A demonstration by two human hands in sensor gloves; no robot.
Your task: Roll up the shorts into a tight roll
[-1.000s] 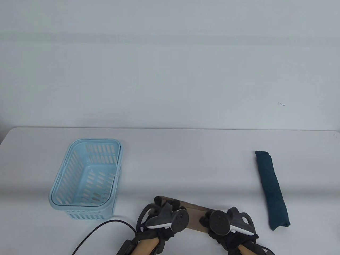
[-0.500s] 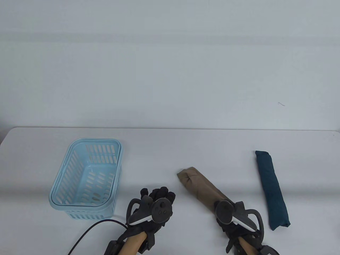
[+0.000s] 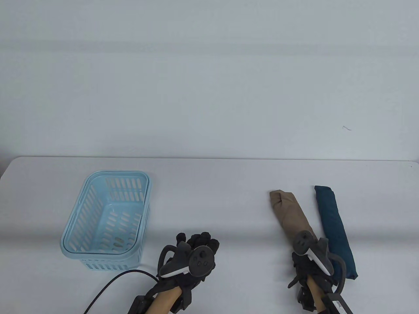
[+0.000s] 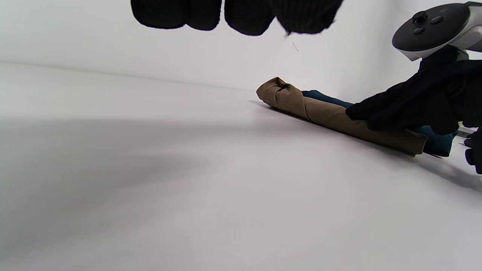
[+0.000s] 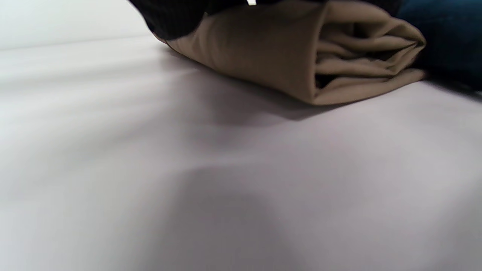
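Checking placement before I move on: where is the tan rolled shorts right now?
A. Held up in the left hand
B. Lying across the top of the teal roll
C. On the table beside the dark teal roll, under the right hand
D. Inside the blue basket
C: the tan rolled shorts lie on the table alongside the dark teal roll, with the right hand resting on their near end.

Right hand on tan roll, beside blue roll, basket left
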